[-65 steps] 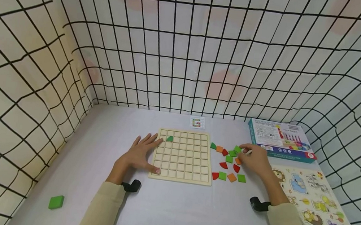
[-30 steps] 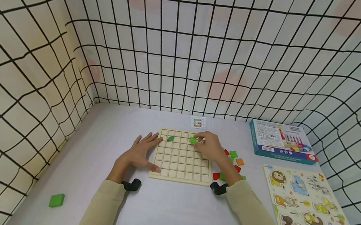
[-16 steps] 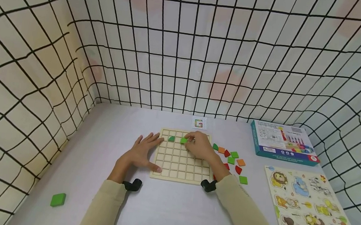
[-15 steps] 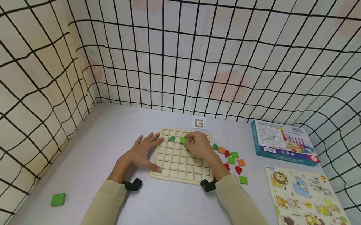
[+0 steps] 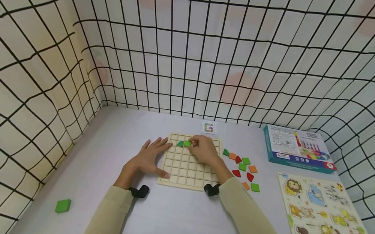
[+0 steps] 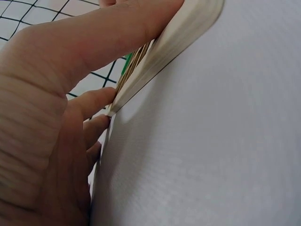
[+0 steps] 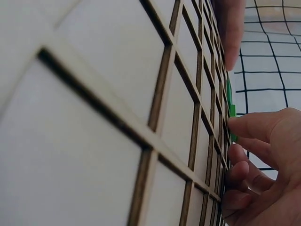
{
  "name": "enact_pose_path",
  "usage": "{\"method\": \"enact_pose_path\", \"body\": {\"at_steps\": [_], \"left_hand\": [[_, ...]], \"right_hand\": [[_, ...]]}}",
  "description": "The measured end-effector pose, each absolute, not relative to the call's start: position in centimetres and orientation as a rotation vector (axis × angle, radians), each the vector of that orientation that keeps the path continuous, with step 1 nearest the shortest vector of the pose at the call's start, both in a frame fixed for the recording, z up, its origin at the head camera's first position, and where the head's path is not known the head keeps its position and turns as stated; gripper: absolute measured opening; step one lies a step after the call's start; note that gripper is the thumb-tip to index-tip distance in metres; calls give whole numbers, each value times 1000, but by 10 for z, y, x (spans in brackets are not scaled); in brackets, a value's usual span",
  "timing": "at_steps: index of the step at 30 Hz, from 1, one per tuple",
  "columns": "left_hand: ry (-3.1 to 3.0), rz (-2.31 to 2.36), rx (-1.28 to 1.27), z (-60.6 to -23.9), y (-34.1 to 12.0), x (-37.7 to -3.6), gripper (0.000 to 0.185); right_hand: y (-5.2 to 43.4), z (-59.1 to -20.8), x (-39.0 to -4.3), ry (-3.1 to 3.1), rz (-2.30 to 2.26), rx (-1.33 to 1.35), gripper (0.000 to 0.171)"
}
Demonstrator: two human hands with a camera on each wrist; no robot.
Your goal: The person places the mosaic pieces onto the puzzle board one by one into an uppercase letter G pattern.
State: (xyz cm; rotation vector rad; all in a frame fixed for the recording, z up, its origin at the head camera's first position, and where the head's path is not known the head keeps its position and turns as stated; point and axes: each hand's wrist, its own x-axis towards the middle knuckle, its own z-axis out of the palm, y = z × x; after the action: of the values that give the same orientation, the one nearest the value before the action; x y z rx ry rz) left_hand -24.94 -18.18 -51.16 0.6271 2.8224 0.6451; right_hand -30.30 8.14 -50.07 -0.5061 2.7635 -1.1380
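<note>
A wooden grid board [image 5: 185, 169] lies on the white table in the head view. My left hand [image 5: 149, 158] rests along its left edge, fingers spread, thumb on the near corner. In the left wrist view that thumb [image 6: 103, 40] lies over the board's rim. My right hand [image 5: 204, 150] pinches a light green square tile [image 5: 187, 143] at the upper part of the grid. Right beside it sits a dark green quarter-round tile [image 5: 180, 143] in a cell. In the right wrist view the fingertips touch the green tile [image 7: 233, 111]; whether it is fully seated cannot be told.
Several loose red, orange and green tiles [image 5: 242, 167] lie right of the board. A pattern card [image 5: 209, 127] stands behind it. Farther right are a game box [image 5: 301, 148] and an animal picture board [image 5: 328, 221]. A green block [image 5: 63, 206] lies front left; black netting [image 5: 186, 60] encloses the table.
My right hand has picked a light green square from the loose tiles and carried it left onto the board, up to the dark green tile. My left hand stays on the board's edge.
</note>
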Motion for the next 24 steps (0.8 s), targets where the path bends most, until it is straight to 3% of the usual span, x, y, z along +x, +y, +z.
{"method": "enact_pose_path", "body": {"at_steps": [24], "left_hand": [[2790, 676, 624, -510, -182, -251, 121]], "right_hand": [[93, -500, -302, 2672, -1201, -526, 36]]}}
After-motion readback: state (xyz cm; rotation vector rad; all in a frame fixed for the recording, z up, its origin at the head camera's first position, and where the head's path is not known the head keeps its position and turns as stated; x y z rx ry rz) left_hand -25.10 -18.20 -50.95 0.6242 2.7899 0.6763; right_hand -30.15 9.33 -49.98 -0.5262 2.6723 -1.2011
